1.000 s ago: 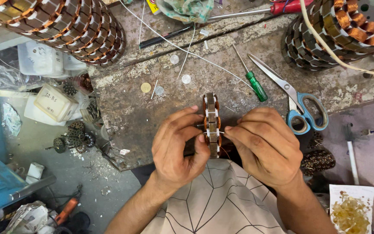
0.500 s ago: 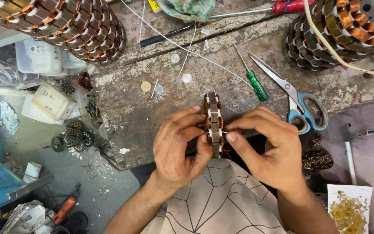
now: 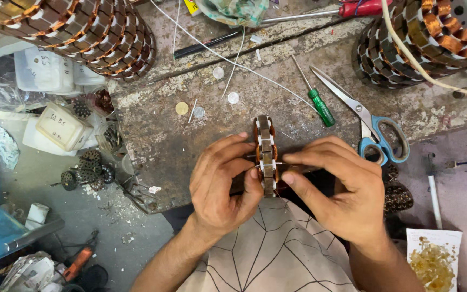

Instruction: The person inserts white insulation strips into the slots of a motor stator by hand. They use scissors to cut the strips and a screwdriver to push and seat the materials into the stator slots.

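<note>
Item: small wound stator [image 3: 266, 157], held edge-on; your left hand [image 3: 222, 186] and right hand [image 3: 341, 186] both pinch it, fingers clamped on its sides. Keep that grip square; keep the white insulation strip [image 3: 273, 163] between your fingertips flat.

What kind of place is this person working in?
Most likely a small motor-winding repair workshop. Both hands grip a small stator core over a worn, stained workbench. Large copper-wound stators sit at its back, with a green screwdriver and blue-handled scissors lying nearby.
</note>
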